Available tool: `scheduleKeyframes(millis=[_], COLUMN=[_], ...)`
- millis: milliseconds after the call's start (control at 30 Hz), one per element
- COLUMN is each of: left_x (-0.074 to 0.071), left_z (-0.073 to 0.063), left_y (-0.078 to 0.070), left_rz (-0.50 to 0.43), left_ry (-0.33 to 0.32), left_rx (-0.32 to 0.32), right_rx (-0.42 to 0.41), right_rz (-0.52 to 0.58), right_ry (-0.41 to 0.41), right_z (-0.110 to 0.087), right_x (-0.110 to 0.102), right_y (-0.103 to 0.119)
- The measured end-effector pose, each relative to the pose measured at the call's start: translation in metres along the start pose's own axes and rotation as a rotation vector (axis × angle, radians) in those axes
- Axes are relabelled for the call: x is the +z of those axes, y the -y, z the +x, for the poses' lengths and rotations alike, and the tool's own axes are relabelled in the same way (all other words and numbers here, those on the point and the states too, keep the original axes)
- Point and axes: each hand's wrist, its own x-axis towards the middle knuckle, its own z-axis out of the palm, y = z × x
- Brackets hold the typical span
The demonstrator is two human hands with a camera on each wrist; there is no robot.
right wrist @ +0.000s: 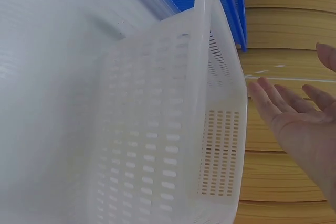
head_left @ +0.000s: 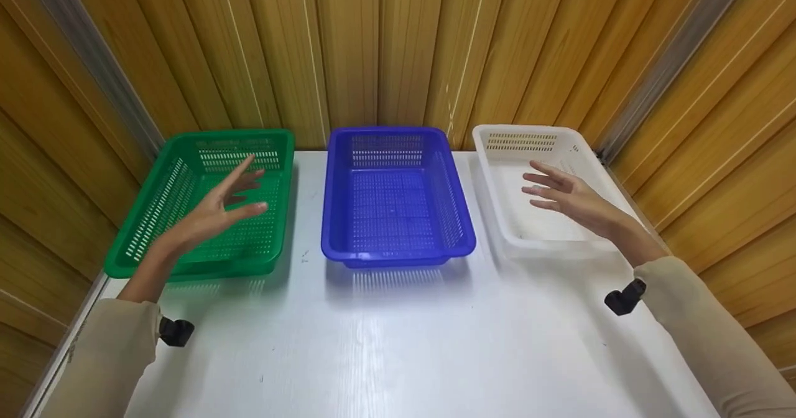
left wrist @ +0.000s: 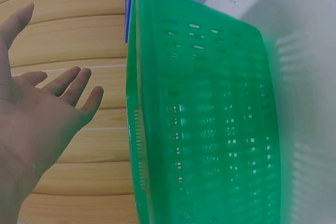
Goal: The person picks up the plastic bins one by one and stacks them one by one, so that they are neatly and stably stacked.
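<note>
You can read no text, label, brand or number here; the small dark marks [head_left: 305,257] on the white tabletop [head_left: 373,343] are illegible.

Lighting bright, fairly even; wrist views soft.
Head view: glare streaks the glossy white tabletop [head_left: 367,337] at lower centre, consistent with overhead light; soft shadows and slotted light patches lie before the rectangular green plastic basket [head_left: 249,237] and rectangular blue plastic basket [head_left: 392,209]. Thin reflections line the yellow-brown wood-grain wall panels [head_left: 348,51]. Wrist views: panel seams bow; near walls of the green basket and the rectangular white plastic basket [right wrist: 142,135] blur, tabletop hazy.
</note>
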Motion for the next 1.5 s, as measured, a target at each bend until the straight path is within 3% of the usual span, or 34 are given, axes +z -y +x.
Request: scheduleKeyframes(millis=[333,500,833,1167,1300,1500], left_x=[0.027,0.038,0.069,0.102,0.109,0.115], left_z=[0.012,0.015,0.025,0.027,0.028,0.029], left_y=[-0.002,-0.005,-0.013,-0.022,-0.023,-0.024], left_rz=[-0.075,-0.065,-0.041,-0.041,-0.056,-0.126], left_ry=[-0.002,-0.036,0.002,0.042,0.073,0.072], left_rx=[0.046,0.067,0.002,-0.008,-0.05,-0.19], right_rx=[0.064,0.057,0.07,0.131,0.173,0.232], right_rz=[0.008,0.074,0.144,0.187,0.18,0.187], right_ry=[0.019,0.032,0.099,0.148,0.195,0.198], right_z=[0.008,0.013,0.017,0.019,0.021,0.022], right_x=[0.019,0.033,0.068,0.082,0.088,0.097], right_y=[-0.004,-0.002,0.004,0.003,0.003,0.0])
